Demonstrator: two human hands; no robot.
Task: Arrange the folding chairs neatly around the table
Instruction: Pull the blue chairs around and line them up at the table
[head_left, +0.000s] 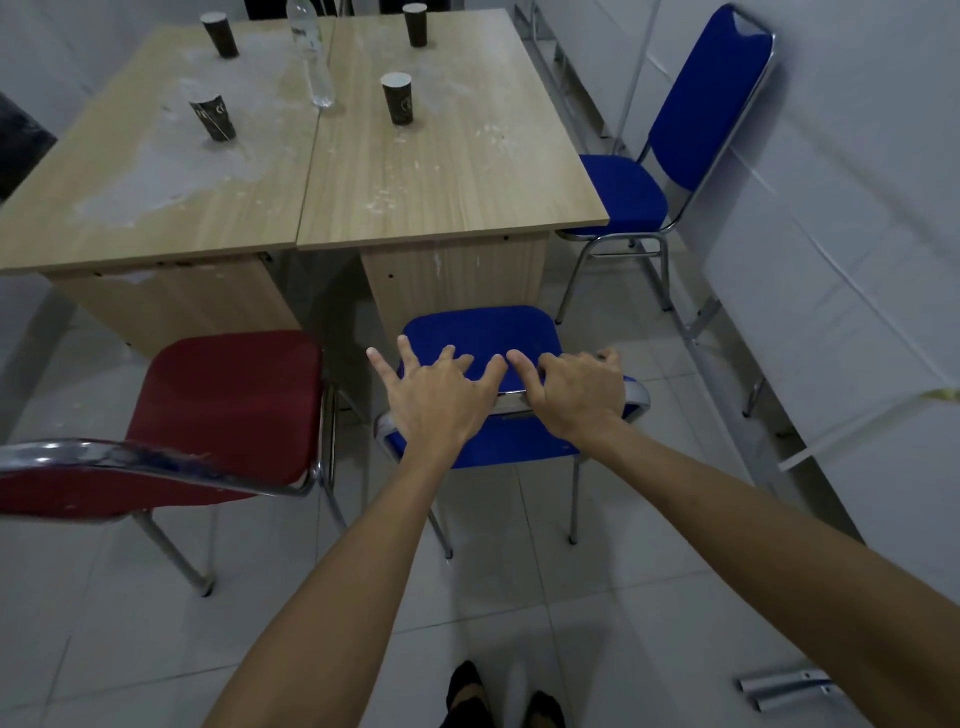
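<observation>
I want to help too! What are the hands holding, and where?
Both hands are on the top of the blue chair's back: the right hand curls over its metal rim, the left hand rests there with fingers spread.

Both bare arms reach forward and down, nearly straight, to the blue chair's (483, 338) backrest. The left hand (441, 397) rests on its top rail, fingers spread and extended. The right hand (576, 392) lies on the rail beside it, fingers bent over the edge.

Three chairs (483, 343), four cups (397, 98), one bottle (314, 57)
</observation>
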